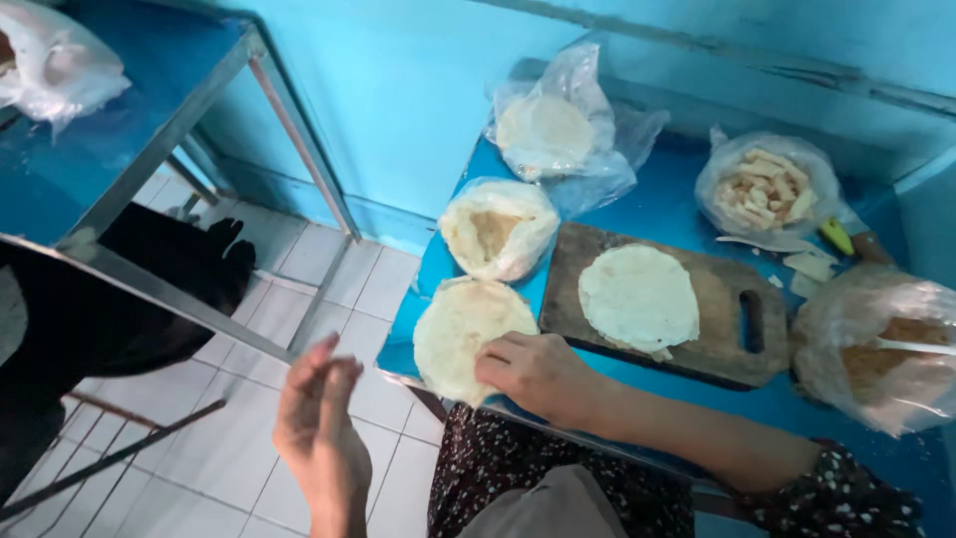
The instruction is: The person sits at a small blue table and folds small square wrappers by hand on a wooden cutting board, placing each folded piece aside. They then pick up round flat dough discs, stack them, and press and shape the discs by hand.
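My right hand point(535, 371) rests on the near edge of a pale round flatbread point(460, 334) lying on the blue table point(647, 214), fingers curled onto its rim. My left hand point(319, 428) hangs in the air over the tiled floor, left of the table, fingers together and slightly bent, holding nothing. A second flatbread point(638, 298) lies on a dark wooden cutting board point(722, 319) to the right of my right hand.
Plastic bags stand on the table: flatbreads point(498, 229), more flatbreads point(548, 130), pale cut strips point(767, 187), brown filling with a spoon point(881, 354). A metal-framed blue table point(149, 149) is at left, a black cat point(149, 289) beneath it.
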Available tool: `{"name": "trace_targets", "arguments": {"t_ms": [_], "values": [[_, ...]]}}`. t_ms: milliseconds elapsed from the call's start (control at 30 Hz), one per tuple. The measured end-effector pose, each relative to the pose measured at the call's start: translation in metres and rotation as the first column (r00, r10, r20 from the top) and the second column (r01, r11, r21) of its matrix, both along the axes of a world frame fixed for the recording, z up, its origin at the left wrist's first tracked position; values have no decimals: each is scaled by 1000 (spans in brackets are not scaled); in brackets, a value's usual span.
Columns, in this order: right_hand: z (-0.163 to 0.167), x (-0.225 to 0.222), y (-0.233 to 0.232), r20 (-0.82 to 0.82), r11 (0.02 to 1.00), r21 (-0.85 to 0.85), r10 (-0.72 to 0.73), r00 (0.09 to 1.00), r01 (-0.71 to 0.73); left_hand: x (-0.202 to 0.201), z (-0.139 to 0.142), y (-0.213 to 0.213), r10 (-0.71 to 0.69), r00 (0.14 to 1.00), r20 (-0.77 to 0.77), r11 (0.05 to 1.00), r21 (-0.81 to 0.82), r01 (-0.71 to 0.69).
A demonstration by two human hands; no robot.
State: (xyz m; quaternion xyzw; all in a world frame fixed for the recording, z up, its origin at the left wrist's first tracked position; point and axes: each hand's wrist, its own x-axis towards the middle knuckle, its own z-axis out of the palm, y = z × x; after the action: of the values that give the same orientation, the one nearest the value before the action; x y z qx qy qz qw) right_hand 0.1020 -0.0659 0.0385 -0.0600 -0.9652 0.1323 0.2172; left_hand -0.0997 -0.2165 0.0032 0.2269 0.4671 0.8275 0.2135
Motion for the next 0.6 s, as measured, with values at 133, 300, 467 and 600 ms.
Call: {"name": "trace_targets", "arguments": {"t_ms": [133, 300, 467, 600], "values": [[-9, 1, 4, 10, 987, -124, -102, 995, 103, 8, -36, -17, -80, 997, 10, 984, -159, 81], [-17, 1, -10, -60, 997, 54, -44, 997, 47, 26, -48, -18, -142, 990, -12, 972, -193, 137], [-17, 1, 6, 42, 791, -532, -332, 943, 302, 48, -31, -13, -138, 972, -191, 987, -110, 119], [-24, 5, 16, 47, 570, -793, -296, 954, 215, 68, -17, -4, -56, 780, -624, 984, -167, -63]]}}
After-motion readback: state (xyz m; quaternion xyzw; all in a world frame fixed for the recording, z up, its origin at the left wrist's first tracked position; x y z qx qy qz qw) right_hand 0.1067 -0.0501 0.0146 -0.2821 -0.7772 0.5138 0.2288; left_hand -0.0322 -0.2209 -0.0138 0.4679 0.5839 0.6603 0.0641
